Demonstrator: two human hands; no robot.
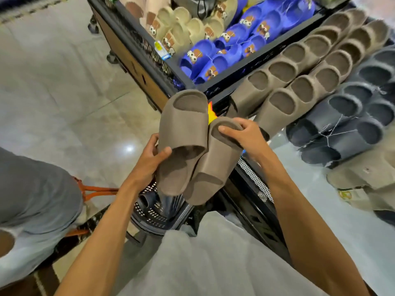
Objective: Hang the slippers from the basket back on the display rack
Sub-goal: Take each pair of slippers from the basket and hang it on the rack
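I hold a pair of brown slide slippers in front of the rack. My left hand grips the left brown slipper at its strap, thumb over the edge. My right hand pinches the toe rim of the right brown slipper, thumb inside the opening. Below them sits the black plastic basket, with a dark slipper lying inside. Just beyond my right hand, matching brown slippers hang in rows on the display rack.
Dark grey slippers hang to the right of the brown rows. Blue slippers and beige slippers fill the rack's top bins. Another person in grey stands at the left on the shiny tiled floor. An orange basket handle shows at left.
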